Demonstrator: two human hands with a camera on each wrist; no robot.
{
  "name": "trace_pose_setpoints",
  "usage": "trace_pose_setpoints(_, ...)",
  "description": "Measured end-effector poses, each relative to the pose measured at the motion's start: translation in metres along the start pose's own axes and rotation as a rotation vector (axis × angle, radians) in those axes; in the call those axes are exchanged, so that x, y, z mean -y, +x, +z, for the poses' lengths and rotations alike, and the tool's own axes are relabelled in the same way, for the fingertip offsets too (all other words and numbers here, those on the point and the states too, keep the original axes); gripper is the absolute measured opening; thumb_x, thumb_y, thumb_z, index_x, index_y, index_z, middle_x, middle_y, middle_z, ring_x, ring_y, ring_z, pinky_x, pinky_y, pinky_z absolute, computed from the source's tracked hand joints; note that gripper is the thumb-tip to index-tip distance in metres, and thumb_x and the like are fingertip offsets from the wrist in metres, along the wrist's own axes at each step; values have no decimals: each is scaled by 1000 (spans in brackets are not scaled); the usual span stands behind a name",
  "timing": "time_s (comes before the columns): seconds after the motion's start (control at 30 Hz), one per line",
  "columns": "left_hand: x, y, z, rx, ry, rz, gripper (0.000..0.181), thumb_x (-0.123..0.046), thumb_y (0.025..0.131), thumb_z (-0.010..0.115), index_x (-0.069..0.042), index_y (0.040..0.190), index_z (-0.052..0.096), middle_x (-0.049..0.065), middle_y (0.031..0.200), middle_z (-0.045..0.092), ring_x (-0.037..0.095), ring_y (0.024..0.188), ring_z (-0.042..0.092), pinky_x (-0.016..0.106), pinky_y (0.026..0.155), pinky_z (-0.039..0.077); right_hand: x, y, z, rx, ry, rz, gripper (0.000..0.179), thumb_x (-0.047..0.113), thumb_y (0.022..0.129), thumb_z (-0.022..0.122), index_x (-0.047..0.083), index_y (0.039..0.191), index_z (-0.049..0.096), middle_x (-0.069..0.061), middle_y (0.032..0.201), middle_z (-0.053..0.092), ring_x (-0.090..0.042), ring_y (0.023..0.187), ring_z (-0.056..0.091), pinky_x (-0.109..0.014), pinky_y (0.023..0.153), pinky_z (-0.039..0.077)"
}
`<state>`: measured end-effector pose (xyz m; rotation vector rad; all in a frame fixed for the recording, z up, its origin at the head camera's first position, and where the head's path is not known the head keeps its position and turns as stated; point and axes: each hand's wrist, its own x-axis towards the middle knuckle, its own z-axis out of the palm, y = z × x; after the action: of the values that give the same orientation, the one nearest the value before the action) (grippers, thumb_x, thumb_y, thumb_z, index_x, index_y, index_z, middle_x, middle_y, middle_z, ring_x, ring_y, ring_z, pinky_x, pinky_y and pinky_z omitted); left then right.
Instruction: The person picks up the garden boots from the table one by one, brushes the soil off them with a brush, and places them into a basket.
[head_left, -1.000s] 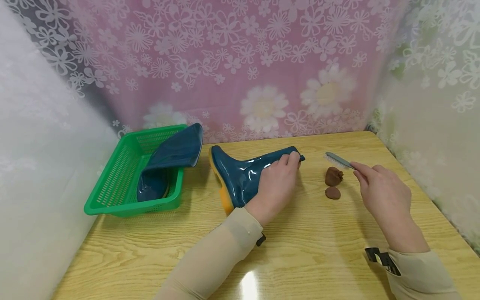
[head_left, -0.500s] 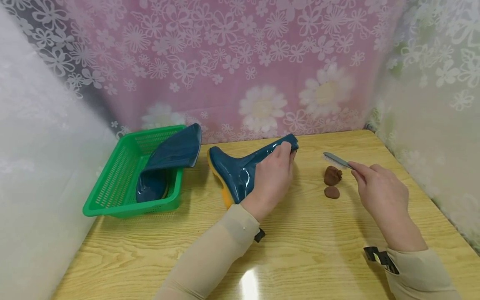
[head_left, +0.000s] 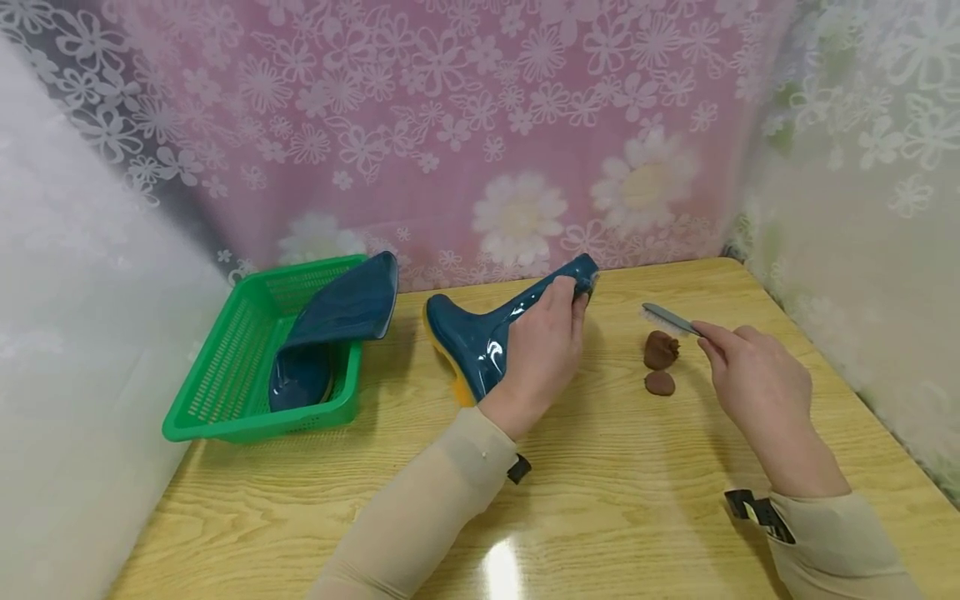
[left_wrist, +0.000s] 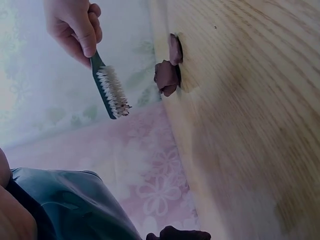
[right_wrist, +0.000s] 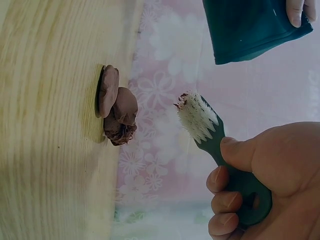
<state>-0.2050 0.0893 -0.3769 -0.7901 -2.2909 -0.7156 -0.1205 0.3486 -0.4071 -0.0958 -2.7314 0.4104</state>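
Note:
My left hand [head_left: 542, 337] grips a blue rubber boot [head_left: 459, 325] by its shaft near the top opening. The boot has a yellow sole, and its shaft slants up to the right; my hand and forearm hide part of it. In my right hand [head_left: 761, 387] is a scrubbing brush [head_left: 667, 317], pinched by its green handle between thumb and fingers. Its white bristles [right_wrist: 195, 120] carry brown crumbs at the tip and face the table. Close below the brush lie two brown clay-like lumps, a crumbly larger one [head_left: 661, 350] and a flat smaller one [head_left: 660, 383].
A green plastic basket [head_left: 262, 429] stands at the left of the wooden table [head_left: 600, 517]. A second blue boot [head_left: 341, 304] rests in it, its shaft leaning over the right rim. Flowered curtains [head_left: 450, 150] enclose the back and both sides.
My left hand has raised the boot's shaft end, so the boot tilts more steeply up toward the back. My right hand and the brush have barely moved.

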Motion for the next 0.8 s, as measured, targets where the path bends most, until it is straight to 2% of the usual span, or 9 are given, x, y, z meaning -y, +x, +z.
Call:
trace_pose_setpoints(0.23, -2, 3, -4, -25, -43, 1, 19, -26, 121, 49, -8, 122, 54, 0, 89, 57, 13, 62, 53, 24, 53, 41, 1, 0, 0, 10, -3, 2, 36, 20, 115, 62, 9, 148, 69, -18, 95, 64, -27, 60, 48, -39, 43, 35)
trace_pose_setpoints(0.47, -3, 7, -5, -55, -70, 32, 20, -24, 121, 48, -5, 121, 53, 3, 88, 55, 16, 62, 54, 26, 55, 43, 2, 1, 0, 10, 4, 7, 35, 20, 115, 62, 10, 148, 69, -18, 95, 64, -28, 60, 49, -39, 42, 35)
trace_pose_setpoints(0.8, -6, 9, -7, -81, -184, 33, 18, -22, 122, 46, -4, 125, 47, 8, 91, 58, 19, 62, 56, 29, 56, 47, 0, 0, 0, 4, 6, 0, 35, 20, 115, 63, 9, 147, 69, -17, 93, 64, -28, 61, 50, -39, 42, 35)
